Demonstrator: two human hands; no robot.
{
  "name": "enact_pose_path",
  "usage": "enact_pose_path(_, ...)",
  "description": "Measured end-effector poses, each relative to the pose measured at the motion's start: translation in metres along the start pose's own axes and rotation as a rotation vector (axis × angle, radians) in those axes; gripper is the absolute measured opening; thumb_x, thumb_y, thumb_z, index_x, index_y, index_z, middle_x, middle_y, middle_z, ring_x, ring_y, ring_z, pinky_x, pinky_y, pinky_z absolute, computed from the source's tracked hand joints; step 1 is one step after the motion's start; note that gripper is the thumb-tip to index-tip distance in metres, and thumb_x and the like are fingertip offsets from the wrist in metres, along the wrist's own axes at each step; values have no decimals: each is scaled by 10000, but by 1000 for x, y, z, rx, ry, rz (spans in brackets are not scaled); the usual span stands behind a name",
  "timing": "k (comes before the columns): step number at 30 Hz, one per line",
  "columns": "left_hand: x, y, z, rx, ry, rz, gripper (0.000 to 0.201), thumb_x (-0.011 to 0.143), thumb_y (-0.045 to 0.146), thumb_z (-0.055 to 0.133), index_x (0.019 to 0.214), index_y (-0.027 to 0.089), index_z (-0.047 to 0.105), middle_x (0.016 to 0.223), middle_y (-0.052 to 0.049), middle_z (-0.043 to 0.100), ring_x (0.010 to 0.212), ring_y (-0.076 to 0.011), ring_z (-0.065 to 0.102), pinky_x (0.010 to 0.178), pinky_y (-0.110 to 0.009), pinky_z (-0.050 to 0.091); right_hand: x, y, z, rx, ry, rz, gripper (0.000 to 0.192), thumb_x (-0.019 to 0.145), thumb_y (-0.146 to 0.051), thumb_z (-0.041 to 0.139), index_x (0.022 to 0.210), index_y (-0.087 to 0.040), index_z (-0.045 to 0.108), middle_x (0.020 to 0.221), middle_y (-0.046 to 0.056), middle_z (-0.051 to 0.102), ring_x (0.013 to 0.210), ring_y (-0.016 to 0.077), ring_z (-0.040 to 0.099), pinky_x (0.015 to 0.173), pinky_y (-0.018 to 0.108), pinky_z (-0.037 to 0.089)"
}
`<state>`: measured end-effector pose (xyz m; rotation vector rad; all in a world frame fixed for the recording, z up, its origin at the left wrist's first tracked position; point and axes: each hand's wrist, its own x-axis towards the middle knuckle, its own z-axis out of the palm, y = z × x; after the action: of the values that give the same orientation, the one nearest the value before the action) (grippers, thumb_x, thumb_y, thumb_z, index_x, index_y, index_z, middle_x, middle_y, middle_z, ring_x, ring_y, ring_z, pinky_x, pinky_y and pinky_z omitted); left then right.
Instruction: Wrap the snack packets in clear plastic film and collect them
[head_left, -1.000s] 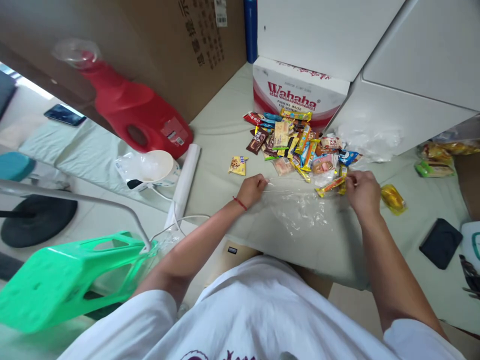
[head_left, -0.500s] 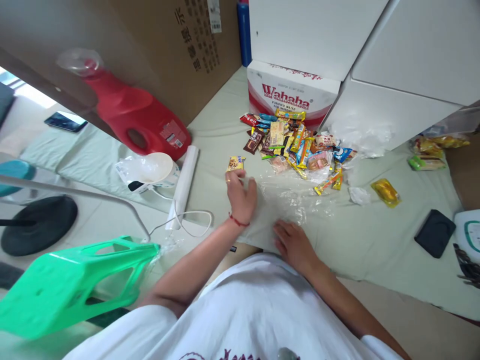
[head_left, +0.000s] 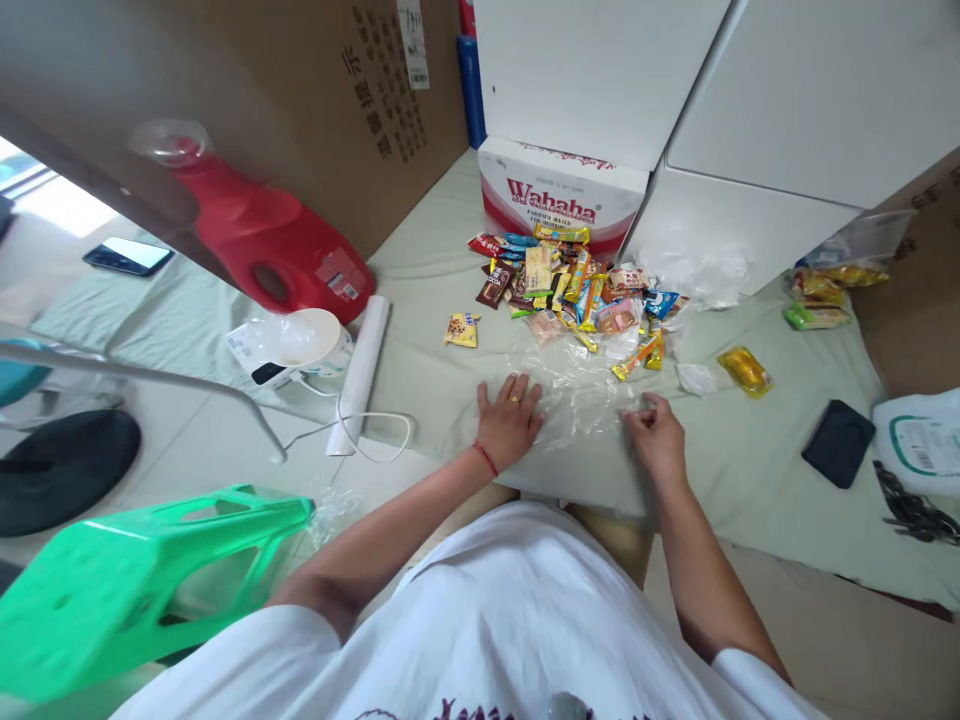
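Observation:
A clear plastic bag (head_left: 577, 395) lies flat on the pale green cloth (head_left: 435, 340) just in front of me. My left hand (head_left: 510, 425) presses flat on the bag's left side, fingers spread. My right hand (head_left: 656, 435) pinches the bag's right edge with curled fingers. Behind the bag lies a pile of several wrapped snacks (head_left: 570, 290). One small yellow snack packet (head_left: 460, 329) sits apart at the left of the pile, and a yellow packet (head_left: 744, 370) lies to the right.
A Wahaha carton (head_left: 559, 195) and white boxes (head_left: 720, 230) stand behind the snacks. At left are a red jug (head_left: 262, 245), a white bowl (head_left: 304, 338), a white roll (head_left: 364, 365) and a green plastic stool (head_left: 127, 590). A black pouch (head_left: 836, 443) lies at right.
My left hand came back from near the small yellow packet and now lies flat on the bag. My right hand moved from the bag's near edge out to its right edge.

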<state>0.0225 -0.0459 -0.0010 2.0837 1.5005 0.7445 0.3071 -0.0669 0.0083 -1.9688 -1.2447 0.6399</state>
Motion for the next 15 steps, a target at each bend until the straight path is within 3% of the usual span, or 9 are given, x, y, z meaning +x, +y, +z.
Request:
enact_pose_path(4,-13,-21,-24,9,-84,43,527,933,394,620,1452,309,592,1622,-179,452,1506,-424,397,1194,-741,-111,15,8,-29,216,-171,78,595,696,-597,749,1079,-147,681,616,-62,548,532,120,424,544,259,364)
enact_pose_path(8,-31,-36,-49,27,-237,86,634,917,454,646,1523,320,517,1642,-165,425,1523,-412,367,1193,-728,-118,22,22,-67,91,-344,83,578,671,-573,779,1059,-153,701,665,-25,592,569,141,473,555,271,383)
enact_pose_path(9,-34,-36,-54,23,-263,87,653,911,467,653,1531,320,508,1639,-164,431,1520,-413,367,1196,-727,-101,22,22,-73,-10,-310,53,549,687,-561,766,1055,-157,709,697,-6,610,594,157,497,577,287,408)
enact_pose_path(11,-40,-35,-61,3,-261,79,653,901,484,658,1519,325,522,1614,-152,474,1509,-411,375,1213,-709,-32,19,13,-76,-224,-110,-69,455,766,-525,704,1049,-170,724,806,46,653,664,192,545,649,332,463)
enact_pose_path(13,-42,-29,-65,-28,-187,68,556,893,477,663,1425,320,622,1542,-134,560,1476,-404,406,1222,-659,100,9,-10,-64,-323,53,-268,355,884,-465,604,1066,-187,728,933,92,680,770,226,594,760,380,502)
enact_pose_path(15,-40,-18,-66,-51,-35,42,333,899,432,651,1173,279,762,1373,-130,676,1365,-390,495,1177,-594,249,-7,-40,-35,-298,-23,-510,321,979,-386,503,1121,-205,726,1033,118,701,931,259,626,898,418,508)
